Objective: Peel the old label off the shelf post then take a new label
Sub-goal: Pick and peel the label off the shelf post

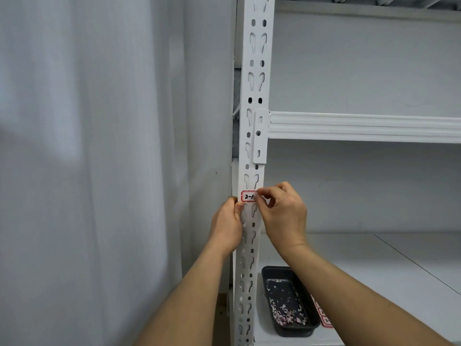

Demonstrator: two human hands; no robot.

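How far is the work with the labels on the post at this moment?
Done: nothing yet; the old label sits on the shelf post. In hand: the right hand picks at its right edge, the left hand grips the post. Left: peel it off, then take a new label from the red-edged sheet beside the dark tray.

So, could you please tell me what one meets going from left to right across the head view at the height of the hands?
White curtain → left hand → red-bordered label on the shelf post → right hand → shelf's back wall.
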